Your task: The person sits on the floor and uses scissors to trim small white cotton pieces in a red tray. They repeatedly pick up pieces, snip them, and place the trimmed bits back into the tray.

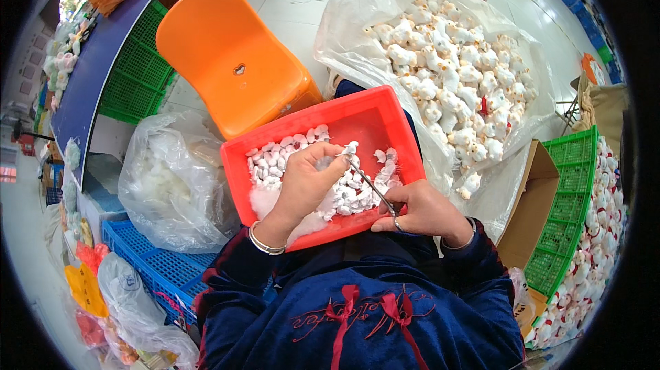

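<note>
Head view, as we record it:

Item: left hand (pixel 306 181), centre of frame; grip pinched, thumb and fingers closed on a small white piece (pixel 351 148) above the tray.

Item: right hand (pixel 426 212), right of centre; grip curled closed about the handle of a slim metal tool (pixel 372 186), whose tip points up-left, near the small white piece; whether they touch we cannot tell.

Item: red tray (pixel 405 138), mid-frame, tilted, containing white pieces (pixel 272 162) and, lower left within, white fluff (pixel 263 202).

Item: orange chair (pixel 227 61), upper left of centre.

Item: clear bag (pixel 354 16), upper right, open, filled with white plush figures (pixel 450 85).

Item: plastic sack (pixel 172 177), left, above a blue crate (pixel 161 263).

Item: green crate (pixel 565 191), right edge, beside a cardboard box (pixel 531 208).
</note>
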